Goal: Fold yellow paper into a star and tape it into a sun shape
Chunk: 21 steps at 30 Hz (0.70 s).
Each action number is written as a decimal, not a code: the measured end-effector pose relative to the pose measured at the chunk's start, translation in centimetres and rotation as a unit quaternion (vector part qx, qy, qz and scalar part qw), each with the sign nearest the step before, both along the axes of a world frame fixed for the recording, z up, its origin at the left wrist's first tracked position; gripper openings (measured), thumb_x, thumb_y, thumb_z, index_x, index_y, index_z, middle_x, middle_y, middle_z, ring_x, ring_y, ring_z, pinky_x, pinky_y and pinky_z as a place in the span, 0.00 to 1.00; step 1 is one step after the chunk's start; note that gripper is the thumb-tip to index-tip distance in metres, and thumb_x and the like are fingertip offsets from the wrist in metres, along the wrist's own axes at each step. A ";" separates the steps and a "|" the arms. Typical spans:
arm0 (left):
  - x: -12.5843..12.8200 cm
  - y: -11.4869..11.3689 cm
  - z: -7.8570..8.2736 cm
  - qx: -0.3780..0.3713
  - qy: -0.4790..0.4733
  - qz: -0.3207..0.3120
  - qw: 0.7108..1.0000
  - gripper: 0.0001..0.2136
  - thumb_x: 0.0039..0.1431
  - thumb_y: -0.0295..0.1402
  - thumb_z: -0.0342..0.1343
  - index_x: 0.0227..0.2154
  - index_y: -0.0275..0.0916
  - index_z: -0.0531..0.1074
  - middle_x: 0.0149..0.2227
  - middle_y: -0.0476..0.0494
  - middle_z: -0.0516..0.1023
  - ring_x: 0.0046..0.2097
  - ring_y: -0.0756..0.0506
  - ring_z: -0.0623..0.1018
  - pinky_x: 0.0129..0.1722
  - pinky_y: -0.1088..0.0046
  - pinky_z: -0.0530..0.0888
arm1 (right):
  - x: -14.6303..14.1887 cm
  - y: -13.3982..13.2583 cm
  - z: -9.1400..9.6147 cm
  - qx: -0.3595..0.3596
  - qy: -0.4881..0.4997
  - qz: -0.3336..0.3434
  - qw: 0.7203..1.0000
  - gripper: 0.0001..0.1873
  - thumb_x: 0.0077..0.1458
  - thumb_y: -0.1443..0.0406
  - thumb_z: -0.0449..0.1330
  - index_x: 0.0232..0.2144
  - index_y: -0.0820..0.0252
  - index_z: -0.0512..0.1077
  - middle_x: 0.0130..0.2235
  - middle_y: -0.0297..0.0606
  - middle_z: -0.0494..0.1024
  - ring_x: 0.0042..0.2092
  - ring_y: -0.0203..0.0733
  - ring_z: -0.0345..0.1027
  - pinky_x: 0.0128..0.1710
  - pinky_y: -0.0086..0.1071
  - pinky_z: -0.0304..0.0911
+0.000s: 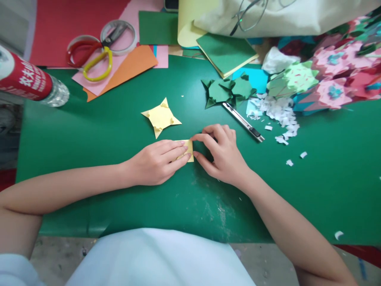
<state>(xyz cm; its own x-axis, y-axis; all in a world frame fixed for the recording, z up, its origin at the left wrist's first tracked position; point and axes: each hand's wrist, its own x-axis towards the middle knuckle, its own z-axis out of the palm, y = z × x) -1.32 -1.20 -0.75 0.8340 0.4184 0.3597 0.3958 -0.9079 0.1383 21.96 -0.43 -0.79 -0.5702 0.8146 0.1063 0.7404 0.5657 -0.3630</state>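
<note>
A person in a pale blue top works a small piece of yellow paper (191, 146) at a green table (89, 131), both bare hands meeting near the centre of the surface. The left hand (157, 162) lies palm down, its fingers stretched out and covering much of the sheet — pressing on it rather than gripping. The right hand (222, 153) is partly curled, index finger and thumb parted, their tips at the paper's right edge; whether they touch it cannot be told. Just beyond the left hand sits a yellow four-pointed paper star (160, 118), its points spread outward. Farther back, two dark green folded shapes (220, 91) lie side by side, touching, with a box cutter (242, 121) slanting toward the right from their lower edge and white paper scraps (279, 111) heaped near it. Pink and red paper flowers (335, 75) crowd the far right. At the far left — scissors (106, 43) with one red and one yellow handle loop rest over coloured sheets, among them an orange strip (132, 67), near a tilted plastic bottle (32, 79) with a red label
</note>
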 end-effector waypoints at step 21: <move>-0.1 0.2 -0.1 -0.099 -0.009 0.011 0.995 0.12 0.62 0.30 0.55 0.49 0.40 0.73 0.52 0.31 0.70 0.57 0.36 0.72 0.53 0.52 0.75 | 1.4 1.5 0.0 0.227 -0.018 0.196 0.954 0.06 0.62 0.66 0.57 0.41 0.60 0.73 0.44 0.42 0.78 0.47 0.42 0.67 0.42 0.36 0.64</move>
<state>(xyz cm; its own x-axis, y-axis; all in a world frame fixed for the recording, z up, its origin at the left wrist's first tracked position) -1.47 -0.99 -0.80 0.8174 0.5013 0.2839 0.4117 -0.8530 0.3209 23.39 1.05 -0.74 -0.8317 0.4122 0.3718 0.4463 0.8949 0.0062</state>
